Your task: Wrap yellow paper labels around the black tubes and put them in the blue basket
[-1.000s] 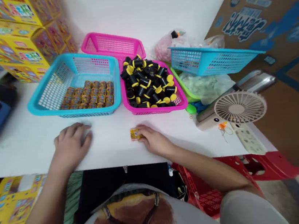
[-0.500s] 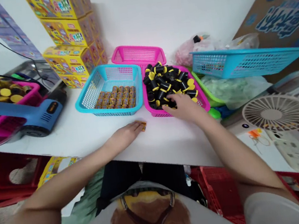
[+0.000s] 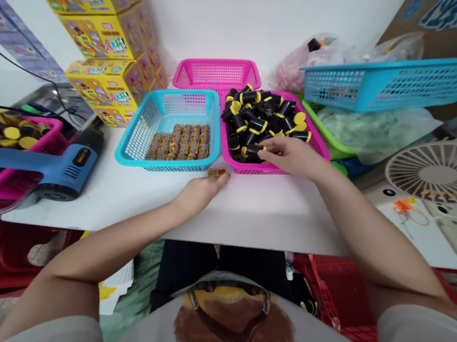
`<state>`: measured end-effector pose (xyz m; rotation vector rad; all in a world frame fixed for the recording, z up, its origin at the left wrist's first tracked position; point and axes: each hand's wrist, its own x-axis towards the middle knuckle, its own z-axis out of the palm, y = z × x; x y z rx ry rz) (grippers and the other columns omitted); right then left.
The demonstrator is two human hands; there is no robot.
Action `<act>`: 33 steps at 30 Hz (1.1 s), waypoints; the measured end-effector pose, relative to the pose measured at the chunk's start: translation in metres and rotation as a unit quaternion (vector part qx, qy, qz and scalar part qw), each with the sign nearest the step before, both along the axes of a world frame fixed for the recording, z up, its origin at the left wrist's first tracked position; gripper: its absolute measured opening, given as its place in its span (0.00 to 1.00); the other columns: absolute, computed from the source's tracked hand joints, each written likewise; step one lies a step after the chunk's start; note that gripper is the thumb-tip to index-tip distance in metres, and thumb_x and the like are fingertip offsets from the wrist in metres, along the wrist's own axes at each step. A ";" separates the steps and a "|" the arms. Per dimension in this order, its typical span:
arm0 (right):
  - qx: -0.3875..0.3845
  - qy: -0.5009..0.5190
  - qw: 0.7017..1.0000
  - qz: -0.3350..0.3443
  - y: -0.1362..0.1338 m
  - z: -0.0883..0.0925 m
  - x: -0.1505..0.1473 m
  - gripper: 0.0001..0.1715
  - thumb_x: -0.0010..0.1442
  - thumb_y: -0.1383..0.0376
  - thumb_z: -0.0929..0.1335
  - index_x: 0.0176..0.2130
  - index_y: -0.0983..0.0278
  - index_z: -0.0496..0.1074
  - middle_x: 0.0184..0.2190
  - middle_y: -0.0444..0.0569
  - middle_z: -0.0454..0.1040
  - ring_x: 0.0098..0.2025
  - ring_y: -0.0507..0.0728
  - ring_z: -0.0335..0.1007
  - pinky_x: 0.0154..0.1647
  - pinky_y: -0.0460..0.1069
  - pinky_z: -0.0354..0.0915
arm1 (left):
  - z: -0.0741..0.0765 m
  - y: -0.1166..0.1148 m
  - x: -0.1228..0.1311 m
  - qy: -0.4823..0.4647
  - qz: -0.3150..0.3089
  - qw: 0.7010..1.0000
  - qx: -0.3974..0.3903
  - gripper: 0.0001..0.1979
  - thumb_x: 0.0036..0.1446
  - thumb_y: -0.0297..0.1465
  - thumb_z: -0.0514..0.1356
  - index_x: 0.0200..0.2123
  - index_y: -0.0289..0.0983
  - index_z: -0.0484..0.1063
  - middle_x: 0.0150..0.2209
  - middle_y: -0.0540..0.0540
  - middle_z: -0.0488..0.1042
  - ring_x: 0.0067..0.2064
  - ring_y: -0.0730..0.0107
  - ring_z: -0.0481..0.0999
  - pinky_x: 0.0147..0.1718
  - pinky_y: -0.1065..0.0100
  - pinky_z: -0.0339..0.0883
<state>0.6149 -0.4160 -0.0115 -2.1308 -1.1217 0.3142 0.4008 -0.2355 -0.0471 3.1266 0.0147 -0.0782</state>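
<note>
While the right hand (image 3: pixel 292 157) pinches a black capsule (image 3: pixel 253 151) in the pink basket (image 3: pixel 249 171), the left hand (image 3: pixel 200 192) reaches out low.
Its fingers (image 3: pixel 222 179) lie nearly flat, their tips at a small gold-labelled piece (image 3: pixel 216 172) just off the blue basket's (image 3: pixel 169 168) front rim. A careless nudge could knock that piece away, and tugging the capsule could spill the heap over the pink rim.

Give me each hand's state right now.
Left hand: open, fingertips at a small yellow packet.
Right hand: curled on a black cylinder in the pink basket; grip unclear.
</note>
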 end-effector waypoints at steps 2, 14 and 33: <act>0.154 0.008 0.988 -0.013 -0.001 -0.011 0.000 0.22 0.63 0.53 0.72 0.52 0.62 0.80 0.37 0.49 0.82 0.37 0.57 0.78 0.42 0.53 0.76 | 0.001 0.003 -0.010 -0.047 0.006 0.997 -0.055 0.26 0.70 0.22 0.48 0.68 0.39 0.65 0.52 0.42 0.83 0.48 0.64 0.85 0.47 0.68 0.77; 0.327 -0.071 0.942 0.026 -0.014 -0.046 -0.027 0.21 0.65 0.56 0.74 0.56 0.56 0.76 0.46 0.50 0.80 0.38 0.55 0.79 0.43 0.55 0.80 | 0.000 0.002 -0.018 -0.031 -0.023 0.961 -0.273 0.11 0.63 0.20 0.61 0.42 0.36 0.83 0.34 0.50 0.85 0.36 0.70 0.85 0.40 0.73 0.75; 0.347 0.198 0.909 0.118 -0.033 -0.033 -0.054 0.17 0.65 0.55 0.75 0.53 0.51 0.76 0.42 0.46 0.82 0.31 0.54 0.79 0.29 0.50 0.78 | -0.011 0.001 0.013 -0.254 -0.120 0.873 -0.398 0.36 0.75 0.54 0.42 0.34 0.35 0.79 0.35 0.41 0.83 0.34 0.70 0.83 0.34 0.72 0.76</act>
